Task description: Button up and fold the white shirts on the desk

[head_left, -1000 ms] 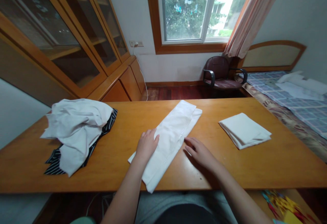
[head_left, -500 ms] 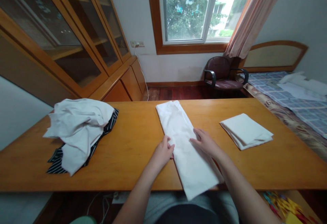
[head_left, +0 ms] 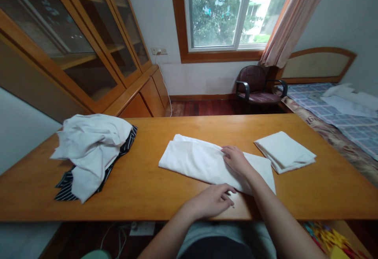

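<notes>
A white cloth (head_left: 195, 156), folded into a long strip, lies crosswise on the wooden table (head_left: 141, 188). My right hand (head_left: 236, 161) rests on top of it, right of its middle, with the fingers laid on the fabric. Close to the strip's near edge is my left hand (head_left: 214, 200), low over the tabletop, its fingers apart and slightly bent, holding nothing. To the right sits a folded white cloth square (head_left: 285, 152), close to the strip's right end.
At the left of the table is a crumpled heap of white cloth (head_left: 94, 145) over black-and-white striped fabric (head_left: 67, 186). Behind the table stand a glass-door cabinet (head_left: 100, 54), an armchair (head_left: 256, 84) and a bed (head_left: 333, 97). Colourful items (head_left: 333, 237) lie below at the right.
The white cloth strip has turned from lengthwise to crosswise on the table. My left hand has come off its edge and moved nearer and to the right; my right hand now lies on top.
</notes>
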`<action>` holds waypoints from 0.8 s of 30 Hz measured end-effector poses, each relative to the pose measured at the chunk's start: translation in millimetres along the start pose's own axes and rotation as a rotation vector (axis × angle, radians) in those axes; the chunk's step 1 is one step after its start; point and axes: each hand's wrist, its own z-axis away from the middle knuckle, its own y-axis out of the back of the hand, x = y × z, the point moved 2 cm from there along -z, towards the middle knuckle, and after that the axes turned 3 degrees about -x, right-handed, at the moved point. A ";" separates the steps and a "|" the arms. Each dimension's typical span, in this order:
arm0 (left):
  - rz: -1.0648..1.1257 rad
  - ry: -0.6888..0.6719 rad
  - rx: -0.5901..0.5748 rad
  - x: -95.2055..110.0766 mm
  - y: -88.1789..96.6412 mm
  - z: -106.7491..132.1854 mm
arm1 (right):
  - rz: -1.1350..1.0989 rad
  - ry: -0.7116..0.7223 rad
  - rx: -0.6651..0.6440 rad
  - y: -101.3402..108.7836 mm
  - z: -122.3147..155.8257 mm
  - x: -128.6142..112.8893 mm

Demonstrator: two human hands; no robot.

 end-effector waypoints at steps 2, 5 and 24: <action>-0.078 -0.067 -0.031 7.1 1.1 3.0 | -0.029 0.074 0.024 -4.9 -4.6 -3.1; -0.200 -0.188 0.081 15.3 15.0 7.1 | -0.059 0.136 0.081 -12.0 -8.6 -3.1; -1.084 0.165 0.799 -66.0 134.1 19.9 | 0.001 0.369 0.290 -20.4 -43.7 -15.7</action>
